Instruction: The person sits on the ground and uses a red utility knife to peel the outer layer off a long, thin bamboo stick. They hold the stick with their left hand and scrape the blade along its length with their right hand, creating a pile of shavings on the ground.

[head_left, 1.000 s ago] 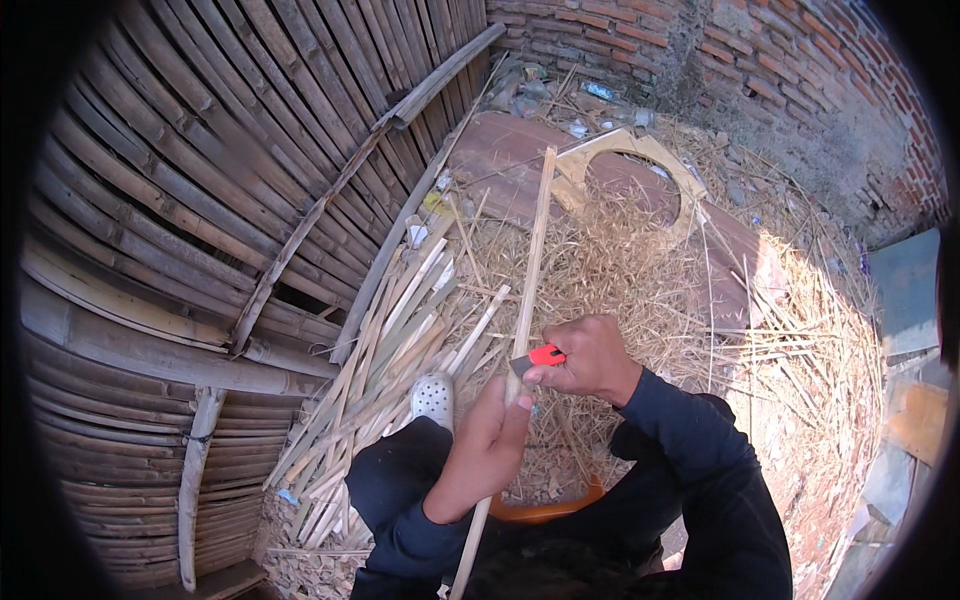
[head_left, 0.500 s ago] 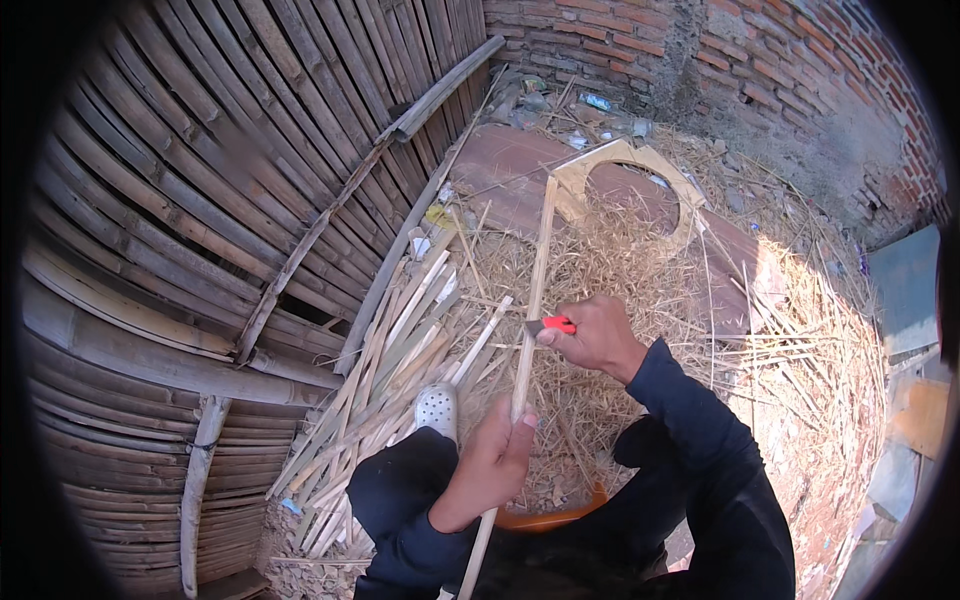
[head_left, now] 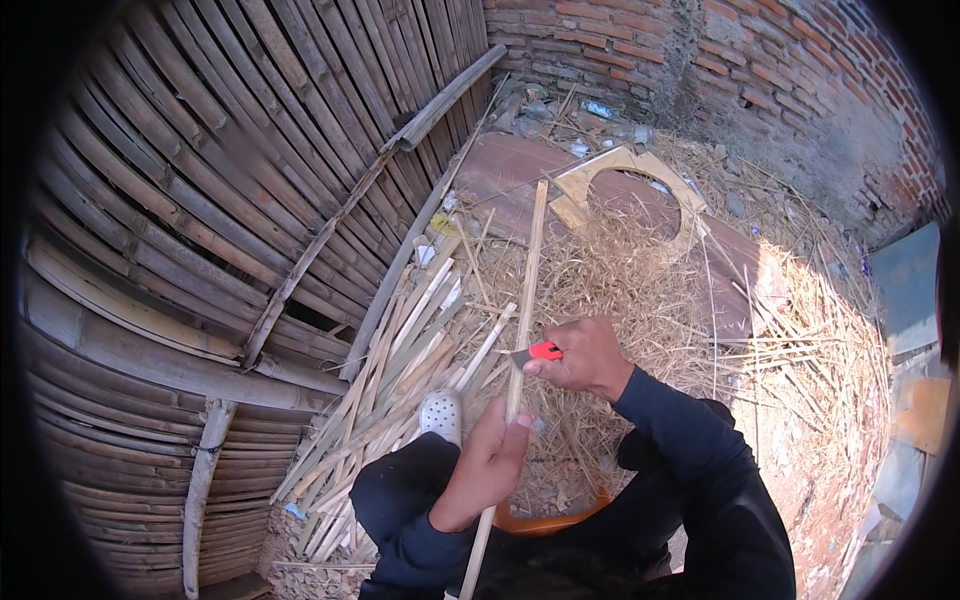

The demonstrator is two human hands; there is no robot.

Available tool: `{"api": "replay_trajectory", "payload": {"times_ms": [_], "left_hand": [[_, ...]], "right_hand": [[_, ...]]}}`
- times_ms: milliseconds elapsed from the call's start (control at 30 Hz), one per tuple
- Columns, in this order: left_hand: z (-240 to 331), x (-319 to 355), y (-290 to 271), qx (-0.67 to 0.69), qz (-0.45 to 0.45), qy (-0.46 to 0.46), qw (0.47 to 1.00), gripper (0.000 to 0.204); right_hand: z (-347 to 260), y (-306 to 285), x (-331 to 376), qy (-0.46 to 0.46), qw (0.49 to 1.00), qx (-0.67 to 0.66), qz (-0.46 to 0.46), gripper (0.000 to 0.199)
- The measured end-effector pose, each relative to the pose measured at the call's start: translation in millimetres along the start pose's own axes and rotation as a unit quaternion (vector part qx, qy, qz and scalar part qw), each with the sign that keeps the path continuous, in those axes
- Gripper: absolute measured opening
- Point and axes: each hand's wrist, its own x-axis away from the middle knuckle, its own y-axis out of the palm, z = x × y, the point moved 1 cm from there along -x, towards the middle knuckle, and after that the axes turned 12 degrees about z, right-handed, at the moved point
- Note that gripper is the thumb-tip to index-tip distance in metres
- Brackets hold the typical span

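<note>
A long, pale bamboo strip (head_left: 531, 262) runs from below my left hand up toward the board frame at the back. My left hand (head_left: 487, 462) is closed around its lower part, thumb on top. In my right hand (head_left: 588, 358) is a red-handled utility knife (head_left: 545, 350), its dark blade lying against the strip a little above my left hand. A thin curl of shaving shows at the blade. The strip's near end passes down beside my left forearm.
Split bamboo strips (head_left: 400, 370) are heaped at left, beside my white clog (head_left: 441, 414). Shavings (head_left: 620, 260) cover the ground ahead. A wooden frame with a round hole (head_left: 577, 180) lies at the back, before a brick wall (head_left: 610, 40). A bamboo wall (head_left: 200, 150) stands left; an orange rim (head_left: 550, 524) shows below me.
The knife and my right hand have come slightly nearer and left along the strip. The strip's far end has tilted a little left. My left hand keeps its grip.
</note>
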Motion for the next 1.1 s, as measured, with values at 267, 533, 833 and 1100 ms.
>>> {"api": "replay_trajectory", "payload": {"times_ms": [267,533,833,1100], "left_hand": [[-8.2,8.4,2.6,0.012,-0.012,-0.021,1.000,0.011],[-16.9,22.1,13.4,0.001,-0.079,0.016,0.997,0.014],[-23.4,40.2,18.7,0.023,-0.140,-0.015,0.990,0.015],[-38.1,38.7,9.0,0.066,-0.080,-0.013,0.995,0.014]], "right_hand": [[28.5,-12.8,-20.9,-0.007,0.996,0.079,-0.027,0.060],[92.8,-34.9,-34.9,0.064,0.981,0.181,0.002,0.062],[139.3,-45.6,-41.0,0.149,0.960,0.225,0.073,0.071],[167.1,-82.8,-29.6,0.333,0.918,0.181,0.116,0.080]]}}
